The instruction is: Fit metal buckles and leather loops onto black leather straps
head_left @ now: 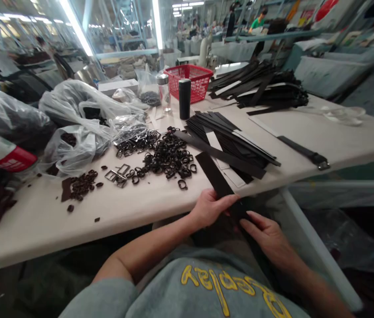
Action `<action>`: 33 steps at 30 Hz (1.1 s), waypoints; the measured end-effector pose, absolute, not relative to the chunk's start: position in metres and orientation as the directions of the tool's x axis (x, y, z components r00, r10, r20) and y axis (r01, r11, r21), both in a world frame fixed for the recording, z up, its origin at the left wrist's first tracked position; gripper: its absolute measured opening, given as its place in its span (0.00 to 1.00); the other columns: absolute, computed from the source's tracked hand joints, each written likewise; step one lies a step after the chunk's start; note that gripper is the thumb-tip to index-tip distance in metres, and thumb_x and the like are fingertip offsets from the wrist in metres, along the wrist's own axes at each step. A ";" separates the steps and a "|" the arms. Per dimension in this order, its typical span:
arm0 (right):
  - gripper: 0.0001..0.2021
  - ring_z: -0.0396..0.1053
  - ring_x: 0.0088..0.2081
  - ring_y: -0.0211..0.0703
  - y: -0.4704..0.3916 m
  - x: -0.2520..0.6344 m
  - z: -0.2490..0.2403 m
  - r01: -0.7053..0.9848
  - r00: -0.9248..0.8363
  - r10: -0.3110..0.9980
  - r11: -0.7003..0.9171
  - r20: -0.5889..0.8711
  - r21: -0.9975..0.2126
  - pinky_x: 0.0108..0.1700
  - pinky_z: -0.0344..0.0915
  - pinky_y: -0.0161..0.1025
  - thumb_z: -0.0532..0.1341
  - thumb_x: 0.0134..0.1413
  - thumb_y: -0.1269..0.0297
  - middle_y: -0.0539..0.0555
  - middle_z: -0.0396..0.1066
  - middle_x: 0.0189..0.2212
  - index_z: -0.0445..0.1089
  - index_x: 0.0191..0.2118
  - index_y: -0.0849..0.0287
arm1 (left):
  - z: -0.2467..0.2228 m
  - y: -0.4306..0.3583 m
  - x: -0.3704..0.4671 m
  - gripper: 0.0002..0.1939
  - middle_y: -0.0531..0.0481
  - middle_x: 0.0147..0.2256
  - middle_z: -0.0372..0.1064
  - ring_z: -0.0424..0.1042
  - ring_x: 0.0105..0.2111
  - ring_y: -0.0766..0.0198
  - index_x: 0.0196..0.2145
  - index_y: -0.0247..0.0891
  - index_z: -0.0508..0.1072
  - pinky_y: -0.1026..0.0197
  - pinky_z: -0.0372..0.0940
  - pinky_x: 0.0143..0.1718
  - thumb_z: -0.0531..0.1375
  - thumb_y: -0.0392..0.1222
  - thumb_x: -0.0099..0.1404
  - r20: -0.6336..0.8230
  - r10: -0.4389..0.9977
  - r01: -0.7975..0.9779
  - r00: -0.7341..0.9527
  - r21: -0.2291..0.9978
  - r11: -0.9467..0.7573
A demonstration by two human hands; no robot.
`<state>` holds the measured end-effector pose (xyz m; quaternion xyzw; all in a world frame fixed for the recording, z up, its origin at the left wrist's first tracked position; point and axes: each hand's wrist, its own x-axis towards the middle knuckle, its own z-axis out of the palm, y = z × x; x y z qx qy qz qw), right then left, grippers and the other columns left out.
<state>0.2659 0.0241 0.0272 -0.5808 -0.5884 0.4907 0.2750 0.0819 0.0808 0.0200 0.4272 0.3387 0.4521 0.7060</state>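
Note:
A dark flat belt strap (214, 173) runs from the table edge down toward my lap. My left hand (211, 206) pinches it between thumb and fingers near the table's front edge. Lower down, my right hand (268, 232) grips the same strap, thumb on top. Beyond the strap lies a fanned stack of dark straps (223, 137) with a few pale strips among them. To the left spreads a heap of small black loops (170, 157), with metal buckles (120, 174) beside it. A strap with a buckle fitted (306, 154) rests to the right.
A red basket (192, 81), a dark bottle (185, 99) and a clear bottle (163, 92) stand at the back. A bigger strap pile (260, 86) lies behind right. Plastic bags (77, 110) and brown loops (84, 183) cover the left. A bin's pale rim (319, 251) is at lower right.

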 end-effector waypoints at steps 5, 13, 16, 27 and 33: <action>0.23 0.67 0.26 0.42 0.012 0.293 0.034 0.436 -0.437 0.791 -0.231 -0.429 -0.870 0.28 0.65 0.36 0.63 0.55 0.40 0.53 0.72 0.23 0.73 0.30 0.59 | 0.007 0.048 0.023 0.24 0.49 0.27 0.73 0.69 0.24 0.69 0.33 0.29 0.76 0.69 0.63 0.22 0.68 0.58 0.56 -0.216 0.971 -0.389 0.100 0.890 0.238; 0.19 0.75 0.39 0.54 0.021 0.281 0.016 0.567 -0.484 0.828 0.050 -0.283 -0.822 0.40 0.73 0.46 0.65 0.54 0.45 0.56 0.78 0.38 0.77 0.43 0.55 | -0.011 -0.003 -0.021 0.22 0.52 0.27 0.73 0.74 0.24 0.67 0.32 0.34 0.72 0.70 0.66 0.22 0.72 0.54 0.51 -0.411 0.908 -0.375 0.083 0.831 0.411; 0.22 0.73 0.49 0.56 0.015 0.241 0.007 0.569 -0.464 0.885 0.261 -0.043 -0.780 0.52 0.71 0.52 0.65 0.55 0.52 0.57 0.75 0.50 0.73 0.53 0.56 | -0.020 -0.015 -0.006 0.23 0.53 0.29 0.74 0.75 0.25 0.67 0.37 0.35 0.73 0.70 0.67 0.23 0.72 0.52 0.50 -0.450 0.889 -0.444 0.081 0.783 0.436; 0.18 0.75 0.41 0.52 0.003 0.182 -0.015 0.606 -0.431 0.774 0.629 0.464 -0.487 0.45 0.72 0.47 0.59 0.66 0.53 0.61 0.78 0.39 0.75 0.46 0.64 | -0.029 -0.016 0.007 0.29 0.57 0.27 0.68 0.69 0.25 0.71 0.44 0.36 0.75 0.68 0.68 0.27 0.75 0.50 0.47 -0.446 0.894 -0.526 0.034 0.753 0.395; 0.14 0.75 0.35 0.47 0.002 0.182 -0.023 0.631 -0.468 0.792 0.610 0.393 -0.479 0.37 0.68 0.41 0.62 0.64 0.55 0.57 0.77 0.35 0.75 0.43 0.62 | -0.044 -0.017 0.004 0.28 0.56 0.29 0.69 0.69 0.26 0.72 0.47 0.38 0.75 0.67 0.68 0.31 0.73 0.50 0.51 -0.422 0.905 -0.500 0.047 0.775 0.387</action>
